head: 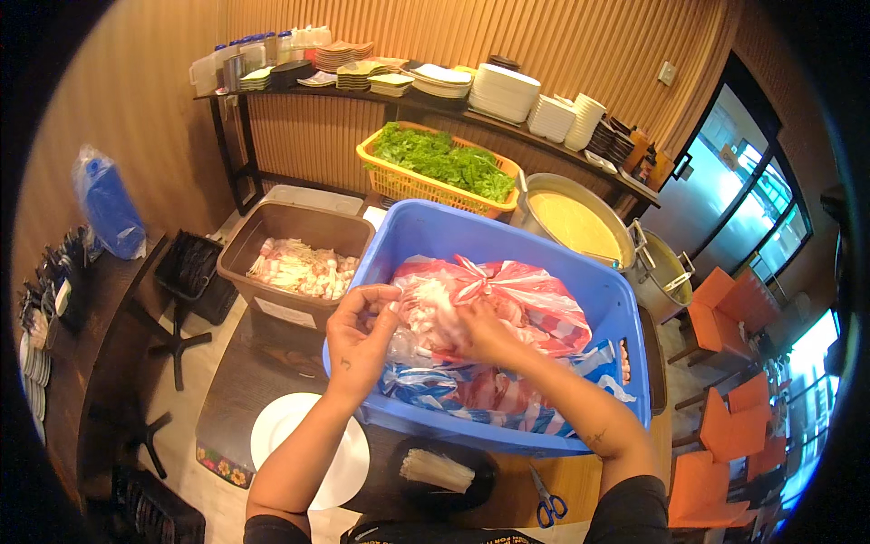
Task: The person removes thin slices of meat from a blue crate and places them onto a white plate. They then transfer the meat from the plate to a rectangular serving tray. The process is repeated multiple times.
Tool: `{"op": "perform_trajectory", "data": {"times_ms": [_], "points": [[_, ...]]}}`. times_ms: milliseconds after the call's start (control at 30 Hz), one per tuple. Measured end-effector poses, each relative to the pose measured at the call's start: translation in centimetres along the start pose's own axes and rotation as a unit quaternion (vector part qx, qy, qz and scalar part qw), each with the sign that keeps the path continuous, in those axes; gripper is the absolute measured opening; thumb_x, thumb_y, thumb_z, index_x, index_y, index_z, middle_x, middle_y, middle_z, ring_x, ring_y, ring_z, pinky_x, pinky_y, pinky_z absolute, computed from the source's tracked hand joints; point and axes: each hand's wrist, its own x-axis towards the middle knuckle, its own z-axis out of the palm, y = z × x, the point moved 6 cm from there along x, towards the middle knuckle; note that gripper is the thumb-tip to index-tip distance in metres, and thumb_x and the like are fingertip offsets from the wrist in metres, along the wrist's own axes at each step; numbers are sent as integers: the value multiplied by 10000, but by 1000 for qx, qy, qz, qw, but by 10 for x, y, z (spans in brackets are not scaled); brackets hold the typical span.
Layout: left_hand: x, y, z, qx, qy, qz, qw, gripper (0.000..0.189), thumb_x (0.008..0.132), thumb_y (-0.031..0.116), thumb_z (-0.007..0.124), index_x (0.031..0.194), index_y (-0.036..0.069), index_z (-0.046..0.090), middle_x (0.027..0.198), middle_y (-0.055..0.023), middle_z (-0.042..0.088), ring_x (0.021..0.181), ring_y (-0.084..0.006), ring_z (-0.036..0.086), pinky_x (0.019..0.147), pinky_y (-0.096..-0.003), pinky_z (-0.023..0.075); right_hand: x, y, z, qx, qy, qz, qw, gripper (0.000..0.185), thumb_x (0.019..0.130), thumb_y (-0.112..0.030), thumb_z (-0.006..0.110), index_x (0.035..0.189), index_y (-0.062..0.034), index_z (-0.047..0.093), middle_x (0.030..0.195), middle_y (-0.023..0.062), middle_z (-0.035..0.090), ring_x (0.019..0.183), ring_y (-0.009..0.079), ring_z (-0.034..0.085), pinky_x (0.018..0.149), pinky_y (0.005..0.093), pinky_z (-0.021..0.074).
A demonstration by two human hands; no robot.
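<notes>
Over the left side of a blue plastic tub (435,228) my left hand (360,340) is raised, its fingers curled and the thumb near the index fingertip. Whether anything thin lies between them cannot be made out. My right hand (493,336) reaches into an opened red-and-white striped plastic bag (557,309), among pale pink meat pieces (428,299); its fingertips are blurred and partly hidden. Below that bag, a blue-and-white striped bag (421,384) holds redder meat (486,391). Clear plastic (404,347) lies beside my left hand.
A brown bin (234,262) at left holds enoki rolled in meat (299,268). Nearer me are a white plate (333,469), enoki mushrooms (438,470) on a dark dish and scissors (549,503). Beyond the tub stand a basket of leafy greens (442,160) and a large pot (574,214).
</notes>
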Motion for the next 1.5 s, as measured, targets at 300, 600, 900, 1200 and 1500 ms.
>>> {"op": "perform_trajectory", "data": {"times_ms": [300, 600, 900, 1200, 1500], "points": [[70, 8, 89, 308, -201, 206, 907, 145, 739, 103, 630, 826, -10, 603, 757, -109, 599, 677, -154, 558, 614, -274, 450, -22, 3, 37, 13, 22, 17, 1000, 284, 775, -166, 533, 1037, -62, 501, 1018, 172, 498, 985, 352, 474, 777, 460, 424], [126, -89, 108, 396, -257, 84, 877, 113, 726, 110, 607, 750, 0, 613, 702, -152, 620, 652, -267, 602, 609, -340, 467, -13, 112, 14, 140, -195, 201, 950, 313, 722, -119, 628, 1026, -61, 580, 978, 126, 618, 914, 218, 590, 765, 337, 462], [70, -149, 129, 419, -514, 166, 730, 331, 770, 130, 567, 1098, 90, 558, 1116, -155, 546, 953, -311, 525, 828, -398, 428, -13, 140, -32, 28, 101, 242, 965, 264, 685, -40, 558, 943, -9, 601, 891, 226, 605, 823, 368, 591, 714, 392, 480], [79, -167, 113, 588, -402, 147, 686, 608, 820, 321, 515, 1360, 161, 286, 1408, -120, 266, 1188, -352, 366, 944, -452, 353, -49, 195, 62, 465, -24, 489, 738, 261, 813, -190, 492, 1023, -61, 579, 898, 79, 600, 792, 195, 569, 682, 320, 463], [85, -140, 127, 542, -442, 146, 700, 436, 803, 185, 514, 1227, 110, 443, 1300, -99, 409, 1098, -356, 434, 914, -433, 377, -51, 205, 87, 574, -110, 500, 639, 281, 839, -269, 571, 1080, -126, 556, 882, 15, 548, 757, 129, 513, 658, 311, 475]]}}
